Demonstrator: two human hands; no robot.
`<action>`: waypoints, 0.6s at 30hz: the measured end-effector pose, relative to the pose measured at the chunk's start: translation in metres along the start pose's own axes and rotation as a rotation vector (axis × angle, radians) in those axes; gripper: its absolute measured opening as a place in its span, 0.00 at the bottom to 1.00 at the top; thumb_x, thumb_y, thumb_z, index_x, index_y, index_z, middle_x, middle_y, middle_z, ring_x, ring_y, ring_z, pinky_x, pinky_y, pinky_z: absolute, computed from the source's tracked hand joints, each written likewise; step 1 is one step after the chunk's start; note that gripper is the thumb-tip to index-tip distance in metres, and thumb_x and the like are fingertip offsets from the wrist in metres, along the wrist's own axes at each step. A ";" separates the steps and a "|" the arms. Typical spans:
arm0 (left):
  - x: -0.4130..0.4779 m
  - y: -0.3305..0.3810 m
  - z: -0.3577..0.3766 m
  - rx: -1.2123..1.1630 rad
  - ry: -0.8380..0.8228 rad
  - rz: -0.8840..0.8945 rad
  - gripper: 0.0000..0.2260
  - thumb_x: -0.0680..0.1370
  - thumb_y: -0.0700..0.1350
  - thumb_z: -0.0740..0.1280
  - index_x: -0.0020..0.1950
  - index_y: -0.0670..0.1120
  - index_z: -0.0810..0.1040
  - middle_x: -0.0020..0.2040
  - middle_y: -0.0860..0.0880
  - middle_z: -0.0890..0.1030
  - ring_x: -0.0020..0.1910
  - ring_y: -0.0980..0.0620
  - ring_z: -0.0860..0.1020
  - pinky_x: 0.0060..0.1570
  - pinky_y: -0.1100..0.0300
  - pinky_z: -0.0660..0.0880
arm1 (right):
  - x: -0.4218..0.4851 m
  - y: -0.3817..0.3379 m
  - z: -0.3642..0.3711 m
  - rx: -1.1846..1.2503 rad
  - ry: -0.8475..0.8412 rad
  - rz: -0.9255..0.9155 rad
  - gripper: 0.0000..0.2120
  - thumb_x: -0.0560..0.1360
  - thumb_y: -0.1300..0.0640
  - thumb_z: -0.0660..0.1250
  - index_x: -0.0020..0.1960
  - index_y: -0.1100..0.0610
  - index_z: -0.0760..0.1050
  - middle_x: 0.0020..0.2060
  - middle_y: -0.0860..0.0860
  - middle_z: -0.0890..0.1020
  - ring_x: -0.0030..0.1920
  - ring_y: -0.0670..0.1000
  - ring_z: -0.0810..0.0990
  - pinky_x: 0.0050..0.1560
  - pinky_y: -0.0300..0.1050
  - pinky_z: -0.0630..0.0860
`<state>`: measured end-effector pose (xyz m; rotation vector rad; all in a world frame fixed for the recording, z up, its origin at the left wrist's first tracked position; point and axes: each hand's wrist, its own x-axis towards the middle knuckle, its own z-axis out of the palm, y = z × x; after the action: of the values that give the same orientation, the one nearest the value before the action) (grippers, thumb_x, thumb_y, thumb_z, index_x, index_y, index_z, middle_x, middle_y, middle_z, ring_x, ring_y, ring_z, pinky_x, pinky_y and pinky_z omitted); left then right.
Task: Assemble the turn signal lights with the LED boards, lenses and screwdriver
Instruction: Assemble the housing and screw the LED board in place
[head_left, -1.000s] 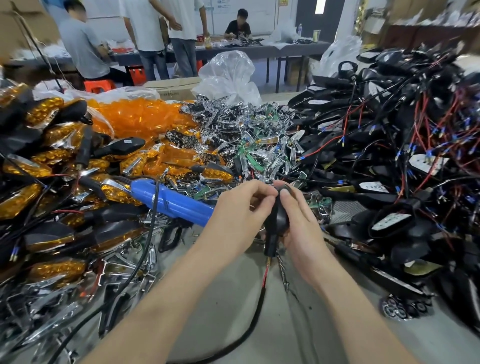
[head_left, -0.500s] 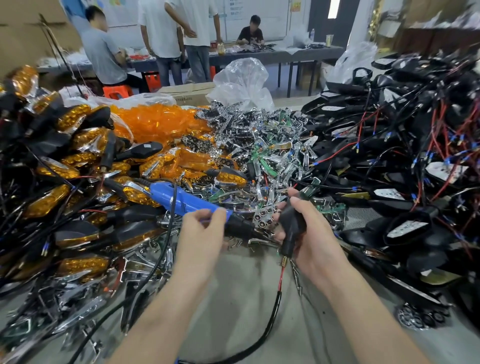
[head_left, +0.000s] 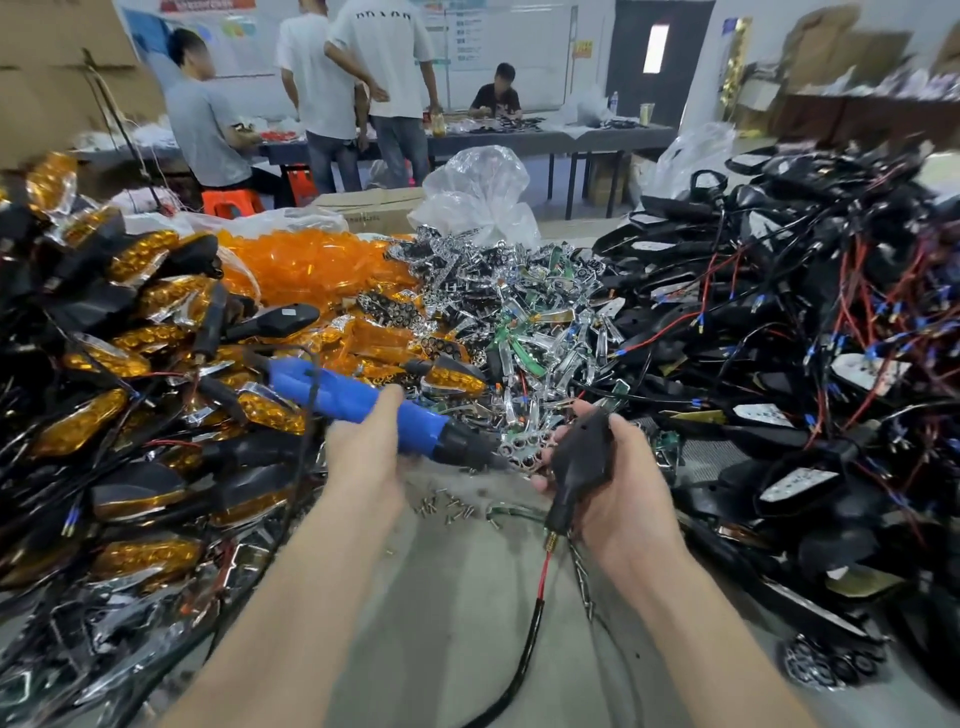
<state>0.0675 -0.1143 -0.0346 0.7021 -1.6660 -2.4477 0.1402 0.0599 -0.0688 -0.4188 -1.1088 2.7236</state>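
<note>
Left hand grips blue electric screwdriver — bit end angled toward right hand, which holds black turn signal housing above bench, red lead hanging from its stem. Loose screws on bench between hands. Amber lenses heaped behind — wired black housings piled right.

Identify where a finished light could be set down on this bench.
The bare grey tabletop between the forearms, nearer than the scattered small screws, is free; a black cable crosses it. Amber-lensed black lights crowd its left, black wired housings its right, chrome reflectors behind.
</note>
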 end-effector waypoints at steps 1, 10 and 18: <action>-0.002 0.005 -0.002 -0.108 -0.031 0.044 0.07 0.79 0.42 0.70 0.54 0.45 0.74 0.45 0.45 0.81 0.38 0.49 0.83 0.47 0.47 0.81 | 0.001 -0.001 -0.001 -0.011 0.006 -0.008 0.13 0.85 0.51 0.59 0.55 0.55 0.81 0.36 0.54 0.83 0.34 0.53 0.84 0.31 0.51 0.82; -0.024 0.037 0.009 -0.567 -0.311 0.208 0.05 0.79 0.41 0.68 0.47 0.44 0.73 0.36 0.49 0.78 0.35 0.53 0.79 0.43 0.56 0.80 | 0.006 0.002 -0.001 -0.200 -0.006 -0.123 0.09 0.80 0.51 0.63 0.47 0.46 0.82 0.38 0.52 0.83 0.31 0.52 0.81 0.26 0.42 0.75; -0.029 0.024 0.016 -0.565 -0.309 0.236 0.05 0.79 0.41 0.69 0.50 0.44 0.74 0.36 0.50 0.79 0.36 0.52 0.80 0.43 0.57 0.80 | 0.004 0.004 -0.001 -0.266 -0.036 -0.177 0.09 0.76 0.51 0.63 0.47 0.46 0.82 0.37 0.52 0.82 0.31 0.52 0.80 0.26 0.44 0.74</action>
<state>0.0824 -0.1008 0.0011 0.0538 -0.9539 -2.7385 0.1363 0.0590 -0.0735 -0.2912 -1.4510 2.4489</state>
